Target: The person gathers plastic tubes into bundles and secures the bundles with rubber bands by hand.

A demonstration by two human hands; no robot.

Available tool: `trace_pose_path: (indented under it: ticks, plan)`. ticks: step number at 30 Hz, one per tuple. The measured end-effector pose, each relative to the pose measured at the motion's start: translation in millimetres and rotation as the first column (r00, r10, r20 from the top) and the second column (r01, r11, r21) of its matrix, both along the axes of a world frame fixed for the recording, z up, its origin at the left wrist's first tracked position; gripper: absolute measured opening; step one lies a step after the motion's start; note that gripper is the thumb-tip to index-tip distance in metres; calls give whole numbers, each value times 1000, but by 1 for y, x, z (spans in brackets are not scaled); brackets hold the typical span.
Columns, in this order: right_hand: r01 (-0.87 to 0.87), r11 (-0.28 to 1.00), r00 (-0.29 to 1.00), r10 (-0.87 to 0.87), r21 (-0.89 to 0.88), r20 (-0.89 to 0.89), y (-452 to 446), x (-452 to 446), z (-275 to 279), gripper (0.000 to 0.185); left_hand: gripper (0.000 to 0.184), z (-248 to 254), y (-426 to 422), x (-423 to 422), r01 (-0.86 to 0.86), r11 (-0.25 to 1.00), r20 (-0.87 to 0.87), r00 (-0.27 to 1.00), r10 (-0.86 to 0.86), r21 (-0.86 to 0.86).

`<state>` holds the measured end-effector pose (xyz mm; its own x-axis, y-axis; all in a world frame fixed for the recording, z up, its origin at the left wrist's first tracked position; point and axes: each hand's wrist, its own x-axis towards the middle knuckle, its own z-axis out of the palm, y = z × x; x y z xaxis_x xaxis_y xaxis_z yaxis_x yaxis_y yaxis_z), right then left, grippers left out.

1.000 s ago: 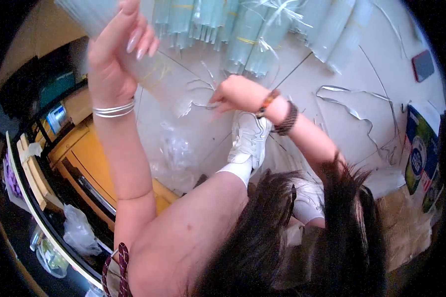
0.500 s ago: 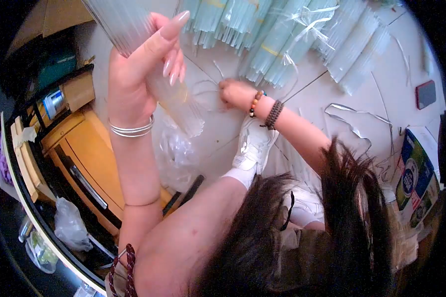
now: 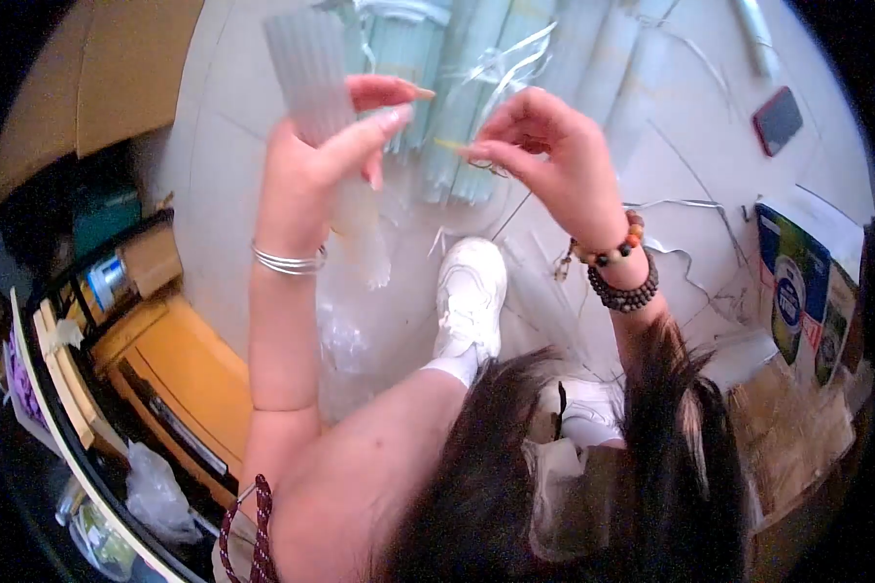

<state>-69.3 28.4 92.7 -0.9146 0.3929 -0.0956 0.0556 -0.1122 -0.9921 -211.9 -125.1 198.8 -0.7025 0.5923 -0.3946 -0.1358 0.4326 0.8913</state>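
My left hand (image 3: 326, 160), with silver bangles at the wrist, is wrapped round a bundle of clear straw-like tubes (image 3: 306, 73); the lower end of the bundle is blurred. To its right, my right hand (image 3: 544, 151) pinches a thin yellow band (image 3: 449, 145) between thumb and fingertips. A gap separates the two hands. Behind them, several pale green tube bundles (image 3: 457, 126) lie on the tiled floor, some with white ties (image 3: 506, 68) on top.
A phone (image 3: 778, 121) lies at the right, above a printed blue box (image 3: 797, 282). White strips (image 3: 681, 204) and clear plastic (image 3: 345, 340) are on the floor. A black-framed shelf (image 3: 126, 389) stands at the left. My white shoe (image 3: 472, 291) is below the hands.
My right hand has risen from the floor near my shoe and now pinches a yellow band. My left hand still holds its bundle and has shifted slightly right since the last frame.
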Motion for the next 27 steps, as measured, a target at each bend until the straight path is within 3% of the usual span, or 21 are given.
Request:
trace_pose_path:
  ticks: [2, 5, 9, 12, 13, 15, 16, 18, 20, 24, 27]
  plan:
    - [103, 962, 989, -126, -251, -77, 21, 7, 12, 21, 25, -4, 15, 9, 86, 996, 58, 994, -87, 32]
    - [147, 955, 980, -175, -256, -90, 45, 23, 34, 22, 22, -9, 43, 35, 139, 985, 161, 975, -154, 100]
    - [325, 924, 946, -317, 199, -73, 53, 45, 66, 20, 13, -19, 70, 66, 147, 983, 116, 980, -159, 107]
    - [465, 764, 882, -442, 447, -161, 61, 62, 71, 19, 13, -19, 87, 77, 59, 980, 79, 994, -75, 190]
    - [444, 809, 895, -424, 386, -139, 66, 70, 69, 21, 13, -16, 90, 78, 80, 974, 63, 994, -95, 214]
    - [375, 925, 914, -379, -57, -146, 75, 82, 57, 23, 13, -19, 92, 81, 90, 963, 69, 991, -111, 252]
    - [304, 910, 919, -358, -281, -165, 78, 87, 52, 24, 13, -20, 93, 83, 95, 958, 68, 991, -117, 269]
    - [231, 823, 942, -323, -519, -93, 81, 97, 43, 27, 16, -19, 94, 88, 123, 956, 135, 977, -163, 265]
    - [95, 638, 953, -281, -764, -116, 78, 105, 27, 28, 16, -21, 95, 94, 139, 951, 245, 947, -209, 274]
    - [-248, 343, 888, -293, -906, -354, 81, 115, 16, 26, 22, -19, 94, 97, 107, 924, 533, 790, -304, 368]
    - [-558, 93, 755, -356, -825, -551, 84, 119, 4, 25, 24, -39, 85, 99, -202, 799, 762, 498, -414, 566]
